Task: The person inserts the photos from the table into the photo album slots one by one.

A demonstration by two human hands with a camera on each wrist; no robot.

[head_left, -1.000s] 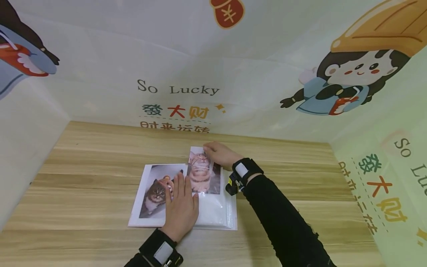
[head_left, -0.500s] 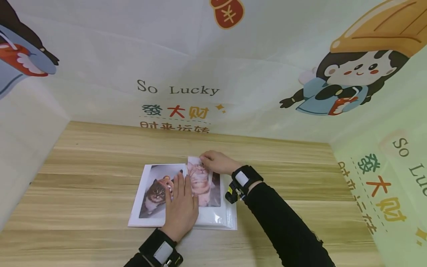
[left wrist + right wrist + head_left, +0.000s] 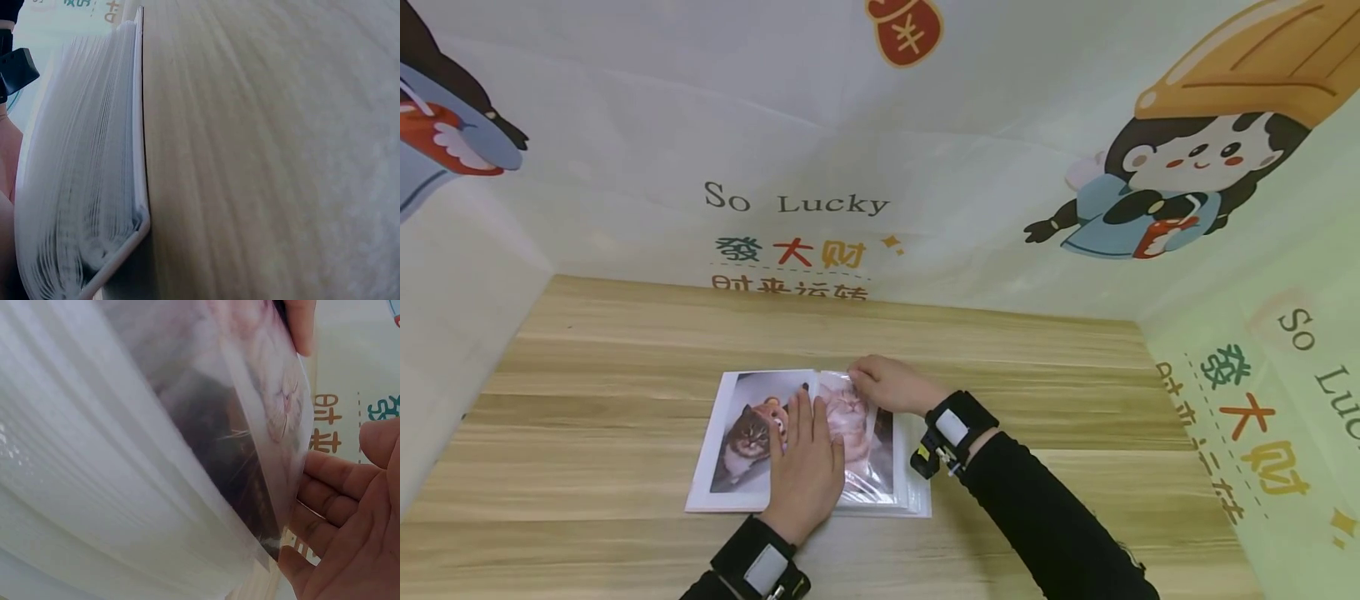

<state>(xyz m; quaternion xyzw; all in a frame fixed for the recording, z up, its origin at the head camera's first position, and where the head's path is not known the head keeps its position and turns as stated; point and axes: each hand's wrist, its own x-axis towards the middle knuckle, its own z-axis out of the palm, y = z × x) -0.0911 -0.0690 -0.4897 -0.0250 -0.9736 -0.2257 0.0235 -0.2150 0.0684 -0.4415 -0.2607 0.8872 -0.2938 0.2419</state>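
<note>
A photo album [image 3: 706, 497] lies open on the wooden table. Its left page bears a picture of a cat in an orange hat [image 3: 747, 446]. My left hand [image 3: 807, 475] rests with straight fingers on that page, near the spine. On the right page, a photo of a light cat [image 3: 846, 421] lies in a clear sleeve with glare across it. At the photo's top edge, my right hand [image 3: 897, 385] holds on with curled fingers. The right wrist view shows those fingers [image 3: 328, 500] against the photo's edge, the thumb a little apart.
Thick clear pages [image 3: 94, 125] stack up under the open spread. Bare table [image 3: 602, 400] lies to the left. A printed white backdrop [image 3: 625, 150] closes the back and sides.
My right hand has moved down towards me, and the photo has slid down into the sleeve with it. The left hand has stayed put on the album.
</note>
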